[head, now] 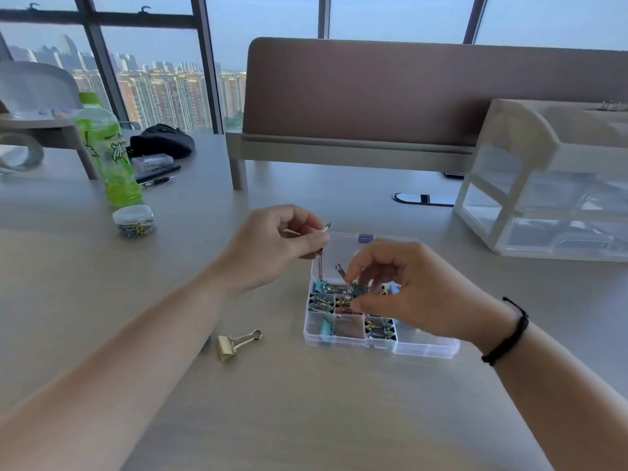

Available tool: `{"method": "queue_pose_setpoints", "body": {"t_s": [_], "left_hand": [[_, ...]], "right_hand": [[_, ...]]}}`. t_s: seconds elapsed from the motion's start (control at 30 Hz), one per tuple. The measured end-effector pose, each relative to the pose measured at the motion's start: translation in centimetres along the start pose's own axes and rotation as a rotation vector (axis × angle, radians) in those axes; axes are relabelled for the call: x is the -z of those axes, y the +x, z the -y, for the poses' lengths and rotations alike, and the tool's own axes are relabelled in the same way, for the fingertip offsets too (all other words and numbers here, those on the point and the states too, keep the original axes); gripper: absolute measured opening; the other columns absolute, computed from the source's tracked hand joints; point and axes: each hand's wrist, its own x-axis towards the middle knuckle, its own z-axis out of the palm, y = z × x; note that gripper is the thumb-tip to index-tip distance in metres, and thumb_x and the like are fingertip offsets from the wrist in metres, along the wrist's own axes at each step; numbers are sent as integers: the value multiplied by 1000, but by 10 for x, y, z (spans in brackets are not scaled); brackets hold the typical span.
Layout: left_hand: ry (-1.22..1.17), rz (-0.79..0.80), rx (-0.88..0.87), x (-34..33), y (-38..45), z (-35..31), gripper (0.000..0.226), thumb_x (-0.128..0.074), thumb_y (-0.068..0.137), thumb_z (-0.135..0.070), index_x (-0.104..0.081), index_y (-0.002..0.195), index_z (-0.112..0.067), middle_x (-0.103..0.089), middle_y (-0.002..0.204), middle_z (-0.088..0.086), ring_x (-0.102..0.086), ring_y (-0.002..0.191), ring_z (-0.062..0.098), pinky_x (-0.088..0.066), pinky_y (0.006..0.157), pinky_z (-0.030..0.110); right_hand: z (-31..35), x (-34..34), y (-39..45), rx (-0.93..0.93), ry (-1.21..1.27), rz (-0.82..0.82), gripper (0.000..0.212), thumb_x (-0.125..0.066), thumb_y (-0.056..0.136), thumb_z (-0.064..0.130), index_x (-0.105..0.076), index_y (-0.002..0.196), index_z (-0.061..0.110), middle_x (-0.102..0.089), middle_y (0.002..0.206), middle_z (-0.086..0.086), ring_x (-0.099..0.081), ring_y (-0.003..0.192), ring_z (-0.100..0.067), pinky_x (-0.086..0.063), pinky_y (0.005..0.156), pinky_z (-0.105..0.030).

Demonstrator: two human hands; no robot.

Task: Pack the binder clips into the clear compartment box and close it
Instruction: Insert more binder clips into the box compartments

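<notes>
The clear plastic compartment box (380, 334) sits open at the centre of the frame, several cells already holding blue and gold binder clips (380, 328). The right hand (404, 294) pinches a clip over the middle cells; the left hand (272, 246) pinches the wire handle of a light-blue clip (320, 285) at the box's upper-left cell. Packing looks well along. Next, I reckon, comes the loose yellow binder clip (231, 345) lying lower left, with nothing blocking it. A green bottle (108, 151) and a small jar of paper clips (135, 220) stand well apart, upper left.
</notes>
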Motion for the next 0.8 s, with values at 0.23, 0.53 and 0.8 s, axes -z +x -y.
{"method": "queue_pose_setpoints", "body": {"t_s": [0.23,0.53,0.8], "left_hand": [[-13,100,1,-9,-16,11,13,-71,85,-3,-72,96,-11,-65,85,8,-69,77,15,-59,86,37],[41,200,-43,-8,-23,11,13,-74,81,-11,-73,93,-18,-71,85,6,-69,85,21,-58,86,32],[-24,244,-37,-10,-26,9,22,-75,72,-20,-74,93,-16,-70,92,20,-70,85,23,-57,86,30]], "right_hand": [[2,-7,-6,2,-232,150,18,-80,75,18,-72,87,30,-66,86,12,-59,83,-5,-49,76,-20],[2,-5,-8,-6,-285,225,2,-78,78,31,-76,78,30,-67,94,18,-61,95,2,-43,86,-17],[1,-7,-5,-28,-130,-94,20,-82,71,39,-68,79,27,-69,74,15,-60,68,-1,-41,61,-10]]}}
